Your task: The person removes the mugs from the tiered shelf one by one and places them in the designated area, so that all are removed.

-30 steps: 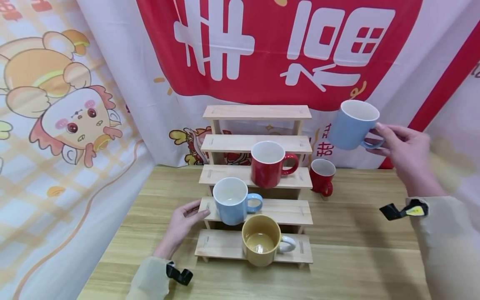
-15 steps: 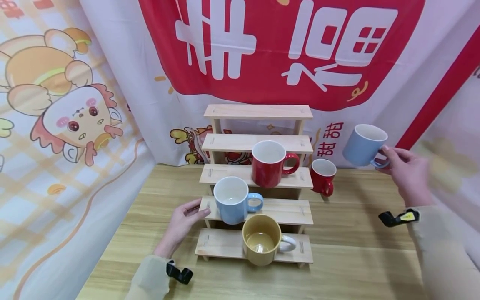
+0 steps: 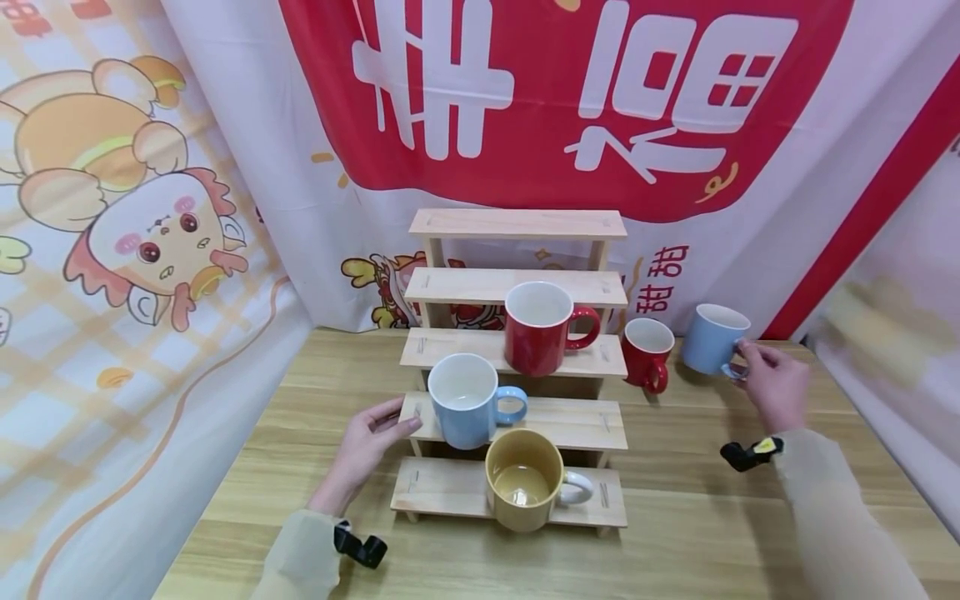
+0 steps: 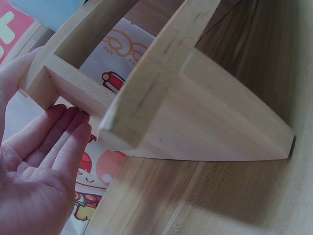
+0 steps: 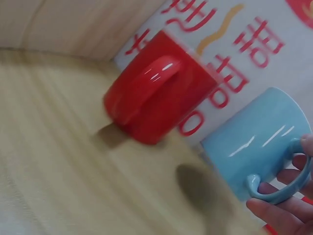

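Note:
My right hand (image 3: pixel 776 387) grips the handle of a light blue mug (image 3: pixel 708 342) at the back right. The mug is upright and low at the table's far edge; whether its base touches the wood I cannot tell. Just left of it stands a red mug (image 5: pixel 151 93), handle facing forward. My left hand (image 3: pixel 367 446) holds the left end of a stepped wooden shelf (image 3: pixel 577 421) at the second board from the bottom, thumb above and fingers below in the left wrist view. Another light blue mug (image 3: pixel 461 408) stands on that board, close to the thumb.
A larger red mug (image 3: pixel 534 333) stands on the middle board. A tan mug (image 3: pixel 521 487) with a white handle sits on the lowest board. Behind the wooden table (image 3: pixel 705 517) hangs a red and white printed cloth (image 3: pixel 540 108).
My right hand has lowered the light blue mug from beside the top board to near table level, next to the small red mug. The left hand stays where it was.

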A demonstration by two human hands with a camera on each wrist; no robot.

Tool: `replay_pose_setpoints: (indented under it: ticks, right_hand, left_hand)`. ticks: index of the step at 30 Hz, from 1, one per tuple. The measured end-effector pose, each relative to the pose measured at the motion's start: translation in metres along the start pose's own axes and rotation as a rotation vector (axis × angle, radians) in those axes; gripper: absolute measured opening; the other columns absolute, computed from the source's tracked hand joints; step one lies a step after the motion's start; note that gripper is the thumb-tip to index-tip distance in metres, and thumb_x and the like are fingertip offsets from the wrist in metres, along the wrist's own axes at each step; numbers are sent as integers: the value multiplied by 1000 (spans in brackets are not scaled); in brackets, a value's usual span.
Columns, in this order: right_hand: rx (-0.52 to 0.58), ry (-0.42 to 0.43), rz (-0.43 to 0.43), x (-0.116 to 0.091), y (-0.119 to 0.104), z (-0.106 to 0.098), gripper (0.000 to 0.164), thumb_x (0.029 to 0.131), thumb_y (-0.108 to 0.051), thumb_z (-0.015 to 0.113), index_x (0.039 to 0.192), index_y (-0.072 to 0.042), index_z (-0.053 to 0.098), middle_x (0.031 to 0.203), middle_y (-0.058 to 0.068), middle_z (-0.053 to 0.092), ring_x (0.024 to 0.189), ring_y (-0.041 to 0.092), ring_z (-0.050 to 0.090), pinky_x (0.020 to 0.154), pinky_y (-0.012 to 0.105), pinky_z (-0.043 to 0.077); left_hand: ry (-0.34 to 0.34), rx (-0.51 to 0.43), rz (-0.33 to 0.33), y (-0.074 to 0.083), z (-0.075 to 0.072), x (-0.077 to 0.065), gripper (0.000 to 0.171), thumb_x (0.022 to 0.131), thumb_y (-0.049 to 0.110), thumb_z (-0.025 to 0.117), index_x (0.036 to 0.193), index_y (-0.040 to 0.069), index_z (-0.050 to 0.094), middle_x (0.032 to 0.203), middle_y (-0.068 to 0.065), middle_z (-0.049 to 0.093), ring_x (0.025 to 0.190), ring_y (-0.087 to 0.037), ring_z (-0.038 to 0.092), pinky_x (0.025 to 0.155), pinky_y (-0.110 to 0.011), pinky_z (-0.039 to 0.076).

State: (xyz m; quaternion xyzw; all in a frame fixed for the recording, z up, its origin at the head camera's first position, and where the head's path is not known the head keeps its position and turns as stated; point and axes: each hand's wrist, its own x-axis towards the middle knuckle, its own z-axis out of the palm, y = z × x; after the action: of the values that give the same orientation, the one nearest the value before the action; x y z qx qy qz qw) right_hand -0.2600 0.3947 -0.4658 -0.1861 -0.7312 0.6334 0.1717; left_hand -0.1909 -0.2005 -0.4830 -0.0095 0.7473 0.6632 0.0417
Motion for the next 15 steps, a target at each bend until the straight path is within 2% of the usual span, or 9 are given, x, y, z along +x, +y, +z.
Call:
replay_pose_setpoints:
  ticks: [3,7,12,15]
  right_hand:
    - [-102,37,23,0,14,4,53,101,-34,64,136,6,61,78,-21,66,70,1,70,63,23,60]
    - [-96,62,56,-1,21,12,51,100,-35,65,135,3,62,81,-18,67,70,0,70,64,23,60]
    - [-55,89,86,-3,18,21,52,98,-35,69,134,2,64,77,-18,66,69,0,70,65,24,60]
    - [-56,99,88,-6,16,24,51,97,-34,71,132,2,65,77,-13,68,67,2,69,64,24,60]
  left_hand:
    - [-1,2,-5,-1,0,0,64,86,26,84,140,4,58,139,-18,60,123,-31,60,98,-29,52]
    - [1,6,-13,0,1,-1,63,87,26,84,140,4,58,138,-18,60,122,-30,60,98,-29,52]
    - [6,2,-6,1,0,-1,63,87,26,83,140,4,58,139,-18,60,123,-31,60,98,-28,52]
    - [6,5,-6,1,0,-1,63,86,26,84,140,4,58,139,-17,60,123,-31,60,98,-28,52]
